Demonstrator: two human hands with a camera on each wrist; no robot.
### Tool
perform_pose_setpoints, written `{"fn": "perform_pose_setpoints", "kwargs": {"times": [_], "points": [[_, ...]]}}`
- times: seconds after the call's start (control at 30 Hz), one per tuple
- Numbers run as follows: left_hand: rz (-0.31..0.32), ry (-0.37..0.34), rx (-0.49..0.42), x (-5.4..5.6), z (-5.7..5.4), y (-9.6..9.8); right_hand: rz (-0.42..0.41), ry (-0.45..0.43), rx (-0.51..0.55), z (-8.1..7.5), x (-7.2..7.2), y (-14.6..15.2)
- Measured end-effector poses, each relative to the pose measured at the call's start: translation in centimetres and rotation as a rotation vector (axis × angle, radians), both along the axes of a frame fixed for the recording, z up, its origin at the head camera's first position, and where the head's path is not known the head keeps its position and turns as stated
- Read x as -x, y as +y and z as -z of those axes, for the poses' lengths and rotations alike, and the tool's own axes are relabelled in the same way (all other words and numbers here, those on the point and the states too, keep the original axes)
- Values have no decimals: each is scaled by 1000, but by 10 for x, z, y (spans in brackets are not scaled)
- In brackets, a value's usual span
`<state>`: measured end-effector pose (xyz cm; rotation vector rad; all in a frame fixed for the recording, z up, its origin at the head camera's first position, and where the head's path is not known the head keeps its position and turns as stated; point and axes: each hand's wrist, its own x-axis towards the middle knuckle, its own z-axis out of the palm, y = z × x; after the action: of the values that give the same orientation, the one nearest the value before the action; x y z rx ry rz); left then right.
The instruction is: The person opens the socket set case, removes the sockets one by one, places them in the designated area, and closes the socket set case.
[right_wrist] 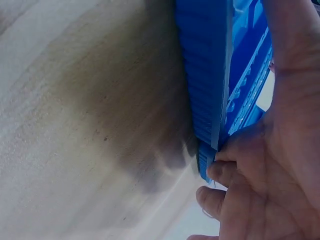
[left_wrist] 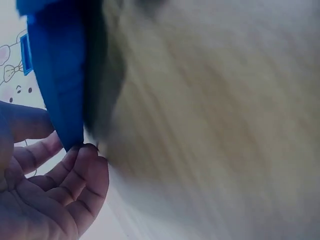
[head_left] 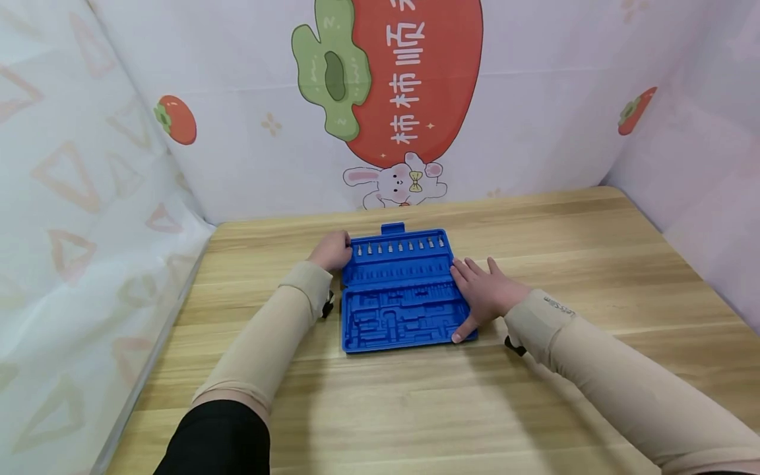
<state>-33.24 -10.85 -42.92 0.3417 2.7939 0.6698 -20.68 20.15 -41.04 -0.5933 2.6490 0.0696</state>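
Note:
A blue plastic screwdriver bit case [head_left: 406,315] lies unfolded on the wooden table, its latch tab at the far edge. A row of silver bits [head_left: 400,247] fills its far strip, while the moulded slots in the near half hold nothing. My left hand [head_left: 334,251] grips the far left edge; the left wrist view shows the thumb on one side of the case [left_wrist: 60,80] and curled fingers at its underside. Along the right edge rests my right hand [head_left: 485,293], fingers spread and fairly straight, thumb over the near right corner.
The wooden table [head_left: 404,409] runs back to a white printed backdrop [head_left: 237,152] with a large red fruit and a rabbit. White cloth hangs at the left and right sides.

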Motion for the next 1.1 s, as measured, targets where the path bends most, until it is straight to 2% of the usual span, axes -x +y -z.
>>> {"fn": "perform_pose_setpoints", "kwargs": {"times": [0.07, 0.17, 0.33, 0.47, 0.63, 0.77, 0.87, 0.97, 1.03, 1.1], "points": [[11, 27, 6, -1, 0, -2, 2, -7, -21, -3, 0, -2], [-5, 31, -6, -2, 1, -2, 5, -19, -36, -5, 1, -4], [-34, 72, -72, -4, 3, 2, 13, -28, -34, -6, 1, -5], [-66, 120, -177, -8, 5, 5, 29, -30, -40, -7, 1, -4], [-195, 118, -388, -10, 10, 3, 21, -22, -66, -8, 4, 1], [-296, 84, -582, -8, 11, 1, 14, -18, -79, -8, 8, 7], [-330, 8, -737, -6, 7, 3, 15, -22, -82, -11, 11, 13], [-348, -73, -851, -5, 6, 2, 18, -34, -80, -13, 14, 19], [-364, -105, -879, -5, 6, -1, 19, -40, -78, -14, 15, 22], [-380, -111, -859, -5, 7, -6, 20, -41, -79, -14, 16, 25]]}}
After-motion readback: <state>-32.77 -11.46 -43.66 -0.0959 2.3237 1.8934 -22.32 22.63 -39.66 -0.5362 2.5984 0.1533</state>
